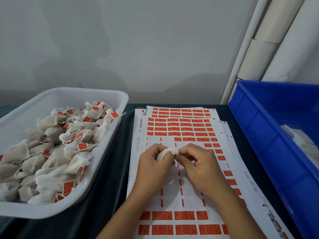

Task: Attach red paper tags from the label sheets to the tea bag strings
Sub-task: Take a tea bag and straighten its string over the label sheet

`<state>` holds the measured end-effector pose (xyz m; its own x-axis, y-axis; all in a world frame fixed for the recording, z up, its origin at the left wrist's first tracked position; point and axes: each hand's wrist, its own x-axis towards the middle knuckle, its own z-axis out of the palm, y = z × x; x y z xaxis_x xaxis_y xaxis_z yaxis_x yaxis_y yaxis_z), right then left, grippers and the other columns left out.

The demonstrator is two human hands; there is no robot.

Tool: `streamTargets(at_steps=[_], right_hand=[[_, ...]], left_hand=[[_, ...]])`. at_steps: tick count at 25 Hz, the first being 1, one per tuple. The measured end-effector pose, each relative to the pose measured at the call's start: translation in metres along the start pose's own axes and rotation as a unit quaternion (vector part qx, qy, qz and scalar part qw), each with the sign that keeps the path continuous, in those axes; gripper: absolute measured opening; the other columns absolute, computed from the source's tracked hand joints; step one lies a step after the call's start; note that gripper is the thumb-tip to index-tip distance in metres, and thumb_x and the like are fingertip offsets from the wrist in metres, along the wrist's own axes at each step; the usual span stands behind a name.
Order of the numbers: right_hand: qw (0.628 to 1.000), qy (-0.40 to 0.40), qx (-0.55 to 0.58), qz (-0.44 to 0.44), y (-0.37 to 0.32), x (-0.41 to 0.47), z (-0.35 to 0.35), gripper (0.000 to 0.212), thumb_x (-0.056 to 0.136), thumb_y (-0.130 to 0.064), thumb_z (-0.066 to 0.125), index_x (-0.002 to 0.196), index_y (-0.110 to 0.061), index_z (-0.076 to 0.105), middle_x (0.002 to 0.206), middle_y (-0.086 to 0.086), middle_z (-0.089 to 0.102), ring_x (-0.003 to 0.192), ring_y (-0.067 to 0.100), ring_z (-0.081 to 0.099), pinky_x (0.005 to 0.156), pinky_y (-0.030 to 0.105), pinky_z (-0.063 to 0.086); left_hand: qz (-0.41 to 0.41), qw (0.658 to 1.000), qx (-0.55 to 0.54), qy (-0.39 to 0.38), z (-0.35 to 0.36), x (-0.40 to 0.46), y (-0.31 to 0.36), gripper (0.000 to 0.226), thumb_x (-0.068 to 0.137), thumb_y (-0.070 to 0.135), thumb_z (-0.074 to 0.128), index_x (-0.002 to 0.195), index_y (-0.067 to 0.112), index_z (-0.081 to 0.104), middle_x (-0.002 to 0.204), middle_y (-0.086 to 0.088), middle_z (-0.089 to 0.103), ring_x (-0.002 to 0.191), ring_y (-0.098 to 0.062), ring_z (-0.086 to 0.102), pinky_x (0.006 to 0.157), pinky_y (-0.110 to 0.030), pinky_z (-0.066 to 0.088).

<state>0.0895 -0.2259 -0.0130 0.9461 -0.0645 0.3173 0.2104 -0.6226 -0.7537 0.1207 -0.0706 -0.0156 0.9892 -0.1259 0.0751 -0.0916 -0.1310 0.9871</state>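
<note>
A white tea bag is held above the label sheets, which lie in the middle of the dark table. My left hand grips the bag's body with curled fingers. My right hand pinches the bag's gathered top end between thumb and fingers. Whether a tag or string sits between those fingers is hidden. Rows of red tags fill the far part of the top sheet, more red tags fill the near part, and the middle strip is peeled bare.
A white plastic tray at the left holds several tea bags with red tags attached. A blue crate at the right holds white bags. White pipes rise at the back right against the grey wall.
</note>
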Motion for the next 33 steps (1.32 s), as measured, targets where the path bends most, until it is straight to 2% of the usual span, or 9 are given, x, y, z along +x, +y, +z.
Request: streamTargets(at_steps=[6, 8, 10, 14, 17, 20, 26, 30, 33], right_hand=[[1.000, 0.007, -0.018, -0.017, -0.001, -0.002, 0.002, 0.015, 0.095, -0.031, 0.072, 0.095, -0.045, 0.066, 0.089, -0.033, 0.063, 0.100, -0.007, 0.061, 0.078, 0.000, 0.045], [0.999, 0.013, 0.016, -0.029, -0.003, -0.002, 0.000, 0.010, 0.096, -0.039, 0.069, 0.103, -0.046, 0.067, 0.099, -0.030, 0.066, 0.103, -0.001, 0.063, 0.079, 0.006, 0.051], [0.998, 0.029, 0.050, -0.037, -0.006, -0.003, -0.003, 0.016, 0.096, -0.044, 0.067, 0.111, -0.049, 0.066, 0.108, -0.030, 0.066, 0.107, 0.003, 0.064, 0.083, 0.010, 0.053], [0.997, 0.067, 0.013, -0.039, -0.005, -0.002, -0.002, 0.015, 0.094, -0.029, 0.074, 0.102, -0.041, 0.069, 0.100, -0.028, 0.067, 0.102, -0.002, 0.063, 0.084, 0.008, 0.052], [0.994, 0.097, 0.013, -0.043, -0.007, -0.002, -0.001, 0.019, 0.094, -0.022, 0.074, 0.098, -0.039, 0.067, 0.098, -0.027, 0.066, 0.102, -0.002, 0.062, 0.082, 0.004, 0.048], [0.992, 0.105, 0.052, -0.057, -0.012, -0.001, 0.001, 0.014, 0.096, -0.027, 0.071, 0.097, -0.040, 0.067, 0.098, -0.025, 0.065, 0.102, 0.004, 0.064, 0.081, 0.008, 0.051], [0.989, 0.120, 0.015, -0.083, -0.010, -0.003, 0.000, 0.013, 0.092, -0.026, 0.074, 0.100, -0.034, 0.069, 0.098, -0.029, 0.066, 0.101, -0.001, 0.064, 0.084, 0.005, 0.049], [0.986, 0.099, -0.029, -0.128, -0.006, -0.004, 0.001, 0.015, 0.091, -0.019, 0.076, 0.104, -0.023, 0.073, 0.104, -0.018, 0.068, 0.102, 0.000, 0.063, 0.087, 0.006, 0.049], [0.986, 0.089, -0.042, -0.132, -0.005, -0.004, 0.001, 0.016, 0.091, -0.024, 0.075, 0.107, -0.023, 0.073, 0.107, -0.015, 0.069, 0.103, 0.000, 0.063, 0.089, 0.009, 0.050]], left_hand=[[-0.012, 0.999, -0.022, -0.021, -0.003, 0.001, 0.003, 0.016, 0.097, 0.031, 0.066, 0.084, 0.031, 0.076, 0.082, 0.004, 0.076, 0.083, -0.015, 0.072, 0.072, -0.024, 0.059], [-0.018, 1.000, -0.012, -0.018, -0.002, 0.001, 0.002, 0.016, 0.097, 0.031, 0.066, 0.084, 0.032, 0.076, 0.083, 0.005, 0.075, 0.083, -0.016, 0.072, 0.070, -0.023, 0.059], [-0.022, 1.000, 0.001, -0.023, -0.001, 0.000, 0.002, 0.017, 0.097, 0.029, 0.065, 0.084, 0.030, 0.075, 0.082, 0.007, 0.075, 0.081, -0.014, 0.072, 0.065, -0.019, 0.057], [-0.003, 0.997, 0.034, -0.068, -0.001, -0.001, 0.004, 0.019, 0.100, 0.031, 0.063, 0.085, 0.028, 0.075, 0.082, 0.011, 0.075, 0.081, -0.008, 0.071, 0.063, -0.011, 0.052], [-0.002, 0.995, 0.021, -0.096, -0.003, -0.001, 0.007, 0.024, 0.100, 0.041, 0.062, 0.084, 0.030, 0.075, 0.083, 0.009, 0.076, 0.082, -0.009, 0.072, 0.068, -0.017, 0.053], [-0.027, 0.991, -0.033, -0.124, -0.007, -0.002, 0.010, 0.028, 0.096, 0.050, 0.059, 0.082, 0.032, 0.075, 0.086, 0.003, 0.076, 0.082, -0.010, 0.070, 0.076, -0.025, 0.055], [-0.051, 0.992, -0.039, -0.113, -0.007, -0.002, 0.012, 0.032, 0.095, 0.052, 0.058, 0.076, 0.032, 0.073, 0.083, 0.003, 0.075, 0.076, -0.006, 0.067, 0.073, -0.026, 0.050], [-0.058, 0.991, -0.066, -0.097, -0.007, -0.001, 0.012, 0.031, 0.093, 0.050, 0.060, 0.078, 0.029, 0.076, 0.080, 0.003, 0.073, 0.079, -0.009, 0.068, 0.077, -0.028, 0.052], [-0.054, 0.993, -0.055, -0.087, -0.005, -0.002, 0.011, 0.032, 0.102, 0.039, 0.059, 0.078, 0.030, 0.077, 0.077, 0.006, 0.073, 0.076, -0.005, 0.068, 0.072, -0.020, 0.050]])
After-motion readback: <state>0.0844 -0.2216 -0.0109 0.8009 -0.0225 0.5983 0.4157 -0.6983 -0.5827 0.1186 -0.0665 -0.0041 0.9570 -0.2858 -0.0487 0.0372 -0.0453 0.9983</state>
